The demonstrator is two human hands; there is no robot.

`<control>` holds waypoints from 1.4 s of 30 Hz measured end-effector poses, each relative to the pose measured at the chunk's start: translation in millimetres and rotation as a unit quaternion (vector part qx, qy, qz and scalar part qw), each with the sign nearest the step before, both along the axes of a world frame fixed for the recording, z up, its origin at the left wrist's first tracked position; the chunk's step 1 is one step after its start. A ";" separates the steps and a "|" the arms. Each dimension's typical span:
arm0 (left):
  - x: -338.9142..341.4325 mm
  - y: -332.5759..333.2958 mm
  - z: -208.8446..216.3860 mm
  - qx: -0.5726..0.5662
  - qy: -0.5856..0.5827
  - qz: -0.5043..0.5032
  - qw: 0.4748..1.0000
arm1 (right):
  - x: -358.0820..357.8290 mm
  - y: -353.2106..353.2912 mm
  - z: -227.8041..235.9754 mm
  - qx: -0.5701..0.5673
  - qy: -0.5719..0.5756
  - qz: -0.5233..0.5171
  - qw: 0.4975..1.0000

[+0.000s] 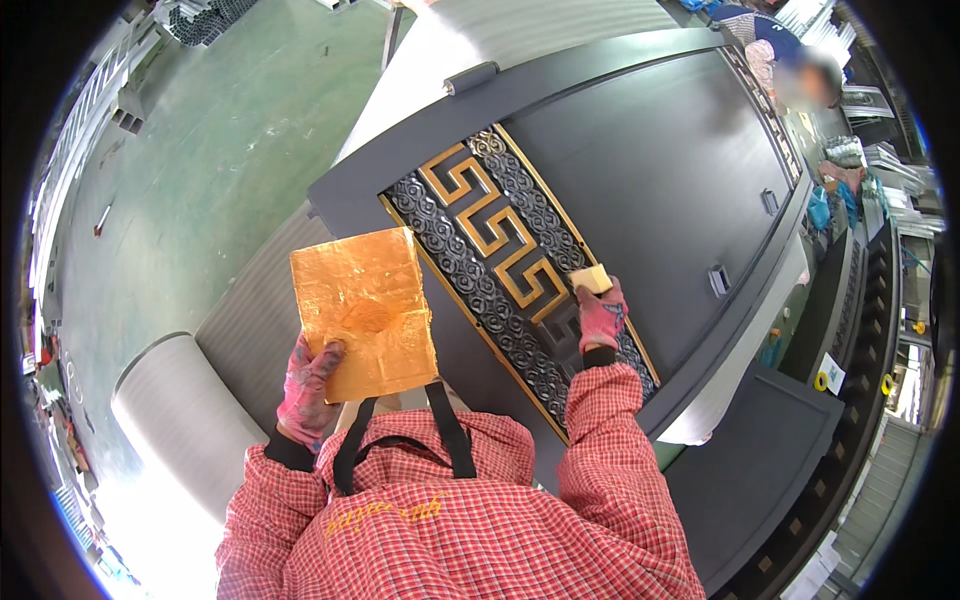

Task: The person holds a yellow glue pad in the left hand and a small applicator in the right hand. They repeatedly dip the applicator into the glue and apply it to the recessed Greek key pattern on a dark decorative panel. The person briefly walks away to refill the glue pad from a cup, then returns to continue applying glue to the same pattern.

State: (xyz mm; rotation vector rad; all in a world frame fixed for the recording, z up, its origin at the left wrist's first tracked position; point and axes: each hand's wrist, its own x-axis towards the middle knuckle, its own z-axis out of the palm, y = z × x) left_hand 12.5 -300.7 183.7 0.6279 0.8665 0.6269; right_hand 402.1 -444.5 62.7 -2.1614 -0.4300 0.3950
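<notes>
My left hand [310, 385], in a stained pink glove, grips the lower left corner of a flat board [365, 300] coated in gold. In my right hand [602, 318], also gloved in pink, is a small pale yellow sponge block [590, 279]. The sponge is at the scrollwork border of a dark grey door panel [640, 150], beside the lower end of a gold key pattern [492, 235]. Dark raised scrolls [440, 225] flank that pattern, edged by thin gold strips. Part of the key shape nearest my right wrist is still dark.
A roll of grey foam sheet [180, 400] lies at the left. Another dark panel [760, 460] is at the lower right, beside a long dark rail [850, 400] with yellow tape [821, 381]. A co-worker [775, 40] bends over the panel's far right end. Metal profiles [205, 20] are stacked far left.
</notes>
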 end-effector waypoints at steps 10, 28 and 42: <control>14.1 1.9 -3.6 -0.006 -0.010 -0.033 0.999 | -52.5 -47.0 -17.5 -0.079 0.031 0.091 0.992; 24.9 -12.7 -1.5 -0.013 0.008 -0.049 0.999 | -53.9 -83.7 -12.3 -0.155 -0.010 0.132 0.979; 32.5 -27.0 -0.8 0.000 0.004 -0.060 0.998 | -46.3 -115.5 -1.1 -0.136 -0.065 0.106 0.983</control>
